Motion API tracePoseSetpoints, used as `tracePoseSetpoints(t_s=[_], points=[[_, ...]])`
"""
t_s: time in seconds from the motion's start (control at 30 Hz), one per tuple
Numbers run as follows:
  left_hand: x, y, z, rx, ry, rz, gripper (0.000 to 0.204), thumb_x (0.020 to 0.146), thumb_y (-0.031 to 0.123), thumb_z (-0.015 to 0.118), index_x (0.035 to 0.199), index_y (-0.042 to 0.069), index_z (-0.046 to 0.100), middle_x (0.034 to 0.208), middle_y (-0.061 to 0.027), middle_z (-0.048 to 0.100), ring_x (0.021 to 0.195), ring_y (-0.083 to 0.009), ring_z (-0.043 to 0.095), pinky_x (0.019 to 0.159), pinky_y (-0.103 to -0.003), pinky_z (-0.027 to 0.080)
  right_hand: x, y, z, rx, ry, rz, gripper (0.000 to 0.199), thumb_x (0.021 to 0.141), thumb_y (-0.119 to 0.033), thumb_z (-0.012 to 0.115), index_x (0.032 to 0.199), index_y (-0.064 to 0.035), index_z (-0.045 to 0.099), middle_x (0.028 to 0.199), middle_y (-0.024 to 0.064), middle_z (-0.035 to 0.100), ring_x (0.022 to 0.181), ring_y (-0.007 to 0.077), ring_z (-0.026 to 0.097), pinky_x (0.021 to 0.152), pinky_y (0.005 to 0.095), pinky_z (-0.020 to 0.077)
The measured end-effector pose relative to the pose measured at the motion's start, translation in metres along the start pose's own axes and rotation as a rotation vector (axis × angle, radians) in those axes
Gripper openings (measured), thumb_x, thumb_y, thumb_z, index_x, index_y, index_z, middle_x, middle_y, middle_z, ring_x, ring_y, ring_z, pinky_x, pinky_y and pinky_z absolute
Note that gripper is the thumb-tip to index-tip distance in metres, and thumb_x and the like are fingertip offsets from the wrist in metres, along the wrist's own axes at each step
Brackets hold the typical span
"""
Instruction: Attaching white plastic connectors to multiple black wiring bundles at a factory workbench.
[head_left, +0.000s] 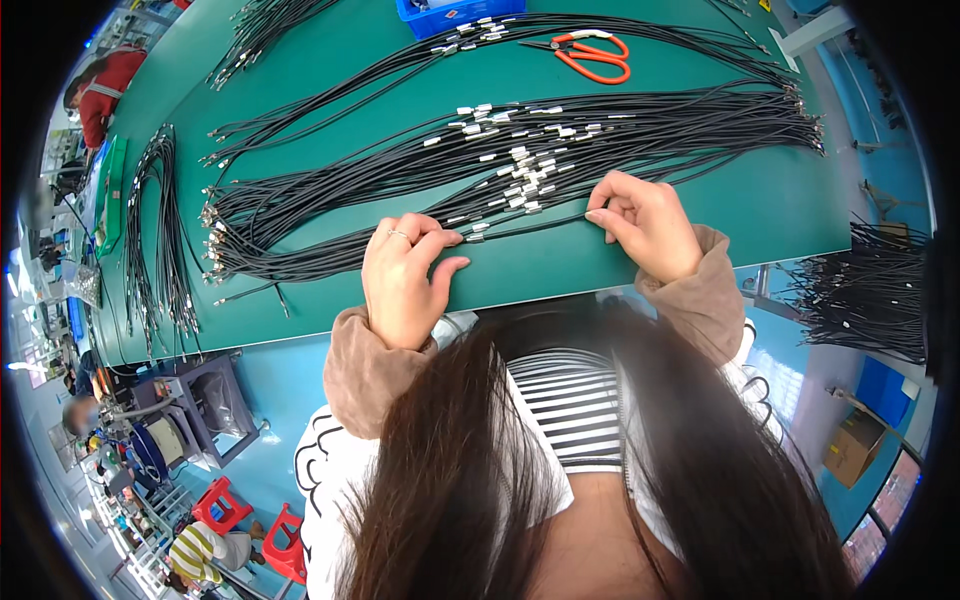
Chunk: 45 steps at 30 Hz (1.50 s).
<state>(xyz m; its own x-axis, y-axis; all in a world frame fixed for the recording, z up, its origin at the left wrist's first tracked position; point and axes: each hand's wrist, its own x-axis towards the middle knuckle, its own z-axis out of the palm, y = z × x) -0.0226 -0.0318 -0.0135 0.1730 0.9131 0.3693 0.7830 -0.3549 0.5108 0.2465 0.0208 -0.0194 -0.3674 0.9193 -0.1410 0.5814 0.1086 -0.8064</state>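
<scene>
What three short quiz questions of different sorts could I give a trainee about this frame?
1. True or false: the orange-handled scissors are in the right hand.
2. Multiple choice: the black cable pinched between both hands lies A) on the floor, B) near the front edge of the green table, C) in the blue bin.
3. Fill in: the left hand wears a ___ on one finger.

Key: 1 false, they lie at the far side of the table; 2 B; 3 ring.
</scene>
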Motion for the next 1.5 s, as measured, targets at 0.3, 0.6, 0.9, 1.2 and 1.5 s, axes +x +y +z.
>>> tracePoseSetpoints(t_s=[0.3,0.6,0.9,1.2,1.5], points=[[0.002,0.0,-0.016,-0.541,0.147,-0.068,0.011,0.071,-0.011,0.055,0.076,-0.002,0.056,0.075,-0.0119,0.058,0.071,-0.0219,0.055,0.067,-0.031,0.043,-0.009,-0.009,-0.024,0.667,0.078,0.1,0.025,0.088,-0.007,0.054,0.112,0.0006,0.054,0.106,0.0108,0.062,0.069,0.0078,0.059,0.047,0.0174,0.0432],[-0.006,-0.033,-0.068,-1.257,0.502,-0.123,0.008,0.089,0.009,0.055,0.096,0.006,0.052,0.091,-0.0048,0.049,0.072,-0.0111,0.041,0.062,-0.022,0.034,-0.007,0.032,-0.059,1.378,0.595,0.088,0.028,0.089,-0.011,0.055,0.114,0.0012,0.053,0.102,0.0106,0.061,0.068,0.0074,0.053,0.056,0.0161,0.0413],[0.009,-0.005,-0.008,-0.428,-0.04,-0.094,0.012,0.073,-0.008,0.058,0.083,-0.005,0.064,0.075,-0.0098,0.06,0.066,-0.0166,0.054,0.061,-0.024,0.041,-0.004,-0.071,-0.017,1.005,0.209,-0.209,0.019,0.087,-0.007,0.056,0.101,0.0026,0.063,0.103,0.013,0.064,0.08,0.0137,0.062,0.06,0.022,0.049],[0.001,-0.022,-0.032,-0.343,-0.124,-0.145,0.018,0.071,-0.008,0.061,0.086,0.0,0.068,0.069,-0.0105,0.061,0.061,-0.0193,0.056,0.06,-0.026,0.044,-0.082,0.137,-0.23,1.034,1.104,-0.21,0.039,0.087,0.008,0.049,0.12,-0.0055,0.034,0.113,0.0203,0.051,0.094,0.024,0.054,0.067,0.0291,0.0491],[-0.01,-0.041,-0.064,-0.316,-0.222,-0.113,0.017,0.068,-0.011,0.061,0.082,-0.003,0.066,0.073,-0.0108,0.062,0.068,-0.0206,0.059,0.064,-0.028,0.045,-0.165,0.304,-0.331,1.37,0.808,-0.183,0.034,0.092,0.003,0.037,0.121,-0.0118,0.028,0.126,0.0249,0.045,0.09,0.0263,0.056,0.058,0.0287,0.0457]])
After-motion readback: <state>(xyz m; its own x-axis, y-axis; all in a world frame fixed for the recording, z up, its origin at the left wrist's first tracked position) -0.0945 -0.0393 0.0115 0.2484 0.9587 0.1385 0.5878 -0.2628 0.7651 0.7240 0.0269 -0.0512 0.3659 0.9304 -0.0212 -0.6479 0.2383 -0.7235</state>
